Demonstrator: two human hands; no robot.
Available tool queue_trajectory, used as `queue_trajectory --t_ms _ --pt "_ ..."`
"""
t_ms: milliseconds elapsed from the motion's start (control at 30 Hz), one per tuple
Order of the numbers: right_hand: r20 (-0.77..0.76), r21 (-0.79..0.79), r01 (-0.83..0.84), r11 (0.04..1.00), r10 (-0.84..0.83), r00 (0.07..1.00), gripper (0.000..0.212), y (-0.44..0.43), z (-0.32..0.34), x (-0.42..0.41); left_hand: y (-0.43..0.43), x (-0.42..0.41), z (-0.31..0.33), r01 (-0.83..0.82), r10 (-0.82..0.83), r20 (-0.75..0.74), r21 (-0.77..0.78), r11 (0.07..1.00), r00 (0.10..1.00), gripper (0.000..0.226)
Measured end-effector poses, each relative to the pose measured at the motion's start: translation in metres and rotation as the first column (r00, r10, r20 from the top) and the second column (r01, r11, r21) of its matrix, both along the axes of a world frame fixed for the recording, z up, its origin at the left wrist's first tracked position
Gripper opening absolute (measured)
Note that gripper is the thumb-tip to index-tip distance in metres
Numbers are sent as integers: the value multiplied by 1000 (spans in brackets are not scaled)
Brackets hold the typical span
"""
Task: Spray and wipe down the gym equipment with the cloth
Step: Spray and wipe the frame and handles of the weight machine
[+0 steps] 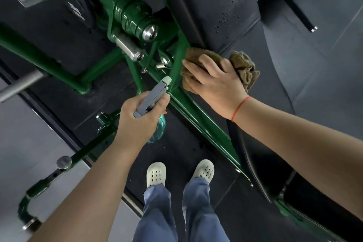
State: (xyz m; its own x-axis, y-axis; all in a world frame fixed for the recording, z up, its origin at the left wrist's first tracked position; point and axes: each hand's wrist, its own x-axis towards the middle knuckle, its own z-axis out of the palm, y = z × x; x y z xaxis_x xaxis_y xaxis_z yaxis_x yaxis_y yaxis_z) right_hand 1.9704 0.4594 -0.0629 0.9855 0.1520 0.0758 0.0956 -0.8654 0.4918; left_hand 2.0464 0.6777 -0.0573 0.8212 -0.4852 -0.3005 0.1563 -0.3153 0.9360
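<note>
Left hand [141, 118] grips the spray bottle [157, 92]. Right hand [218, 82] presses the brown cloth [245, 68] with spread fingers against the green frame [196, 116], at two o'clock from the nozzle. A squeeze now would likely wet the fingers, and droplets on the black pad [225, 6] at twelve o'clock may get missed.

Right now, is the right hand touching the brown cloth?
Touching. The head view shows the right hand lying on the brown cloth, fingers spread over it.

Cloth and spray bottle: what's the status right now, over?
Left grip holds spray bottle, nozzle toward green frame. Right grip presses brown cloth where frame meets black pad. Droplets on pad, unwiped. Nothing in the way.
</note>
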Motion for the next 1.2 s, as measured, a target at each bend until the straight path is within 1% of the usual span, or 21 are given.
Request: queue_trajectory --t_ms 67,100,200,300,367,400,433,500,567,600,700,767,867,967,1067,1200 --pt "-82 -57 0 998 -5 997 34 0 -6 -1 3 -4 -2 -1 1 -9 0 1000 1000 19" --pt "-146 -91 12 996 -26 989 36 1 -10 -4 4 -6 -3 2 -2 -21 -8 1000 1000 19" --pt "-368 -210 35 977 -112 923 41 4 -30 -37 4 -13 -6 19 -20 -46 -22 1000 999 22" --pt "-527 -196 86 977 -179 831 42 14 -51 -81 9 -18 -14 29 -30 -28 -35 999 999 28" --pt "-663 -146 188 971 -237 711 41 24 -62 -106 12 -23 -18 61 -62 -29 -40 997 998 32" --pt "-685 -106 250 962 -253 683 39 28 -62 -113 13 -26 -18 76 -78 -42 -42 996 996 34" --pt "-660 -36 299 954 -247 709 39 31 -61 -116 15 -28 -19 88 -91 -59 -41 995 994 34" --pt "-539 100 333 938 -231 810 37 32 -50 -112 16 -31 -19 104 -107 -79 -39 994 991 34" --pt "-360 245 303 921 -204 911 40 28 -35 -98 14 -33 -20 114 -117 -83 -46 992 990 34" --pt "-273 282 275 919 -198 942 40 26 -26 -88 13 -34 -19 121 -125 -82 -49 991 989 35" --pt "-60 305 207 930 -198 978 39 21 -2 -45 6 -37 -19 123 -128 -79 -71 990 989 33" --pt "-6 271 179 946 -184 983 36 11 1 -28 0 -40 -19 125 -133 -86 -89 988 987 31" --pt "-30 211 143 967 -140 990 34 -2 -12 -30 -7 -44 -21 155 -164 -90 -98 983 982 31" --pt "-97 235 128 964 -108 989 35 -10 -29 -62 -9 -48 -23 183 -189 -83 -83 980 978 31" --pt "-220 263 184 947 -127 967 41 -8 -48 -111 -10 -53 -23 246 -254 -93 -91 965 963 35" --pt "-296 356 310 882 -208 932 39 7 -63 -150 -13 -59 -19 310 -319 -107 -98 946 942 35"
